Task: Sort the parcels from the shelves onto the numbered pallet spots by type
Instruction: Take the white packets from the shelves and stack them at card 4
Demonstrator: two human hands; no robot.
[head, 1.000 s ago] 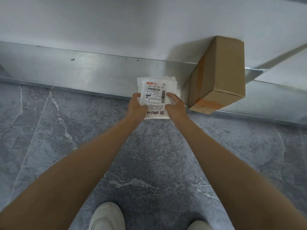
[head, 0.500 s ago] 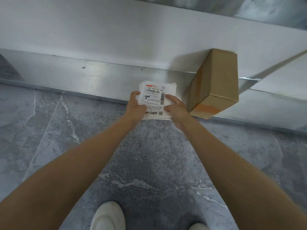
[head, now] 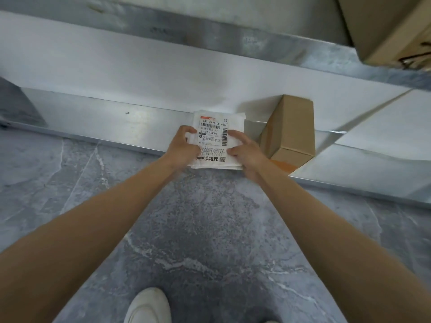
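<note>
A flat white parcel [head: 214,127] with a printed shipping label and barcode lies at the front edge of the low shelf [head: 116,73]. My left hand [head: 183,145] grips its left side, fingers curled over the top. My right hand [head: 245,152] grips its right side, thumb and fingers on the label. A brown cardboard box [head: 291,127] with orange tape stands just right of the parcel on the same shelf, close to my right hand.
The shelf has a metal front rail [head: 93,122]. A second metal shelf edge [head: 233,40] runs above, with another cardboard box [head: 396,31] at the top right. Grey marble floor [head: 205,229] lies below, with my white shoe [head: 149,306] on it.
My view has tilted up, revealing the upper shelf and its box. Both hands keep hold of the white parcel, now drawn slightly out over the shelf's front rail.
</note>
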